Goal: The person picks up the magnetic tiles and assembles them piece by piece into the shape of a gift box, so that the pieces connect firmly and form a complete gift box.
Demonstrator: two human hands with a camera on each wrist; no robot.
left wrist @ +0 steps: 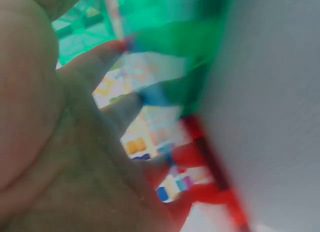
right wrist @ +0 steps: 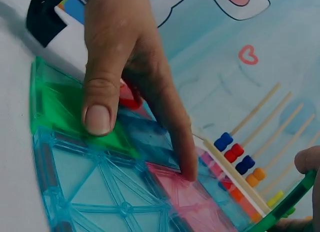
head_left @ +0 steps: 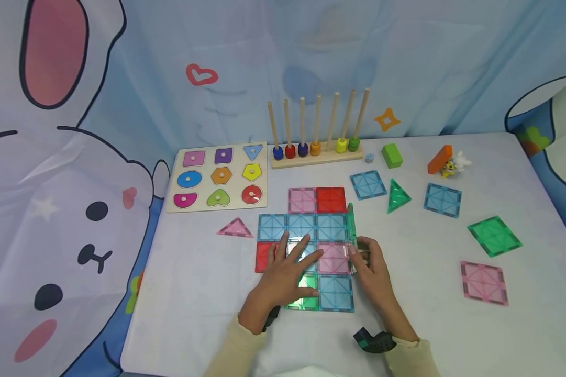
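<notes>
A flat sheet of joined translucent magnetic tiles (head_left: 335, 293) in light blue, pink, red and green lies on the white table. My left hand (head_left: 285, 269) rests on it with fingers spread; in the right wrist view its thumb lies over a green tile (right wrist: 62, 102) and a fingertip touches a pink tile (right wrist: 187, 197). At the sheet's right edge, a green magnetic tile (head_left: 351, 220) stands upright, seen nearly edge-on. My right hand (head_left: 372, 267) pinches its near end between thumb and fingers. The left wrist view is blurred, showing my palm beside green and red tiles.
Loose tiles lie to the right: light blue (head_left: 443, 200), green (head_left: 495, 235), pink (head_left: 484, 283) and a green triangle (head_left: 398, 196). A pink triangle (head_left: 235, 228) is at left. Behind stand a shape puzzle board (head_left: 202, 203), a peg stacker (head_left: 318, 157), a green block (head_left: 392, 156) and an orange block (head_left: 440, 159).
</notes>
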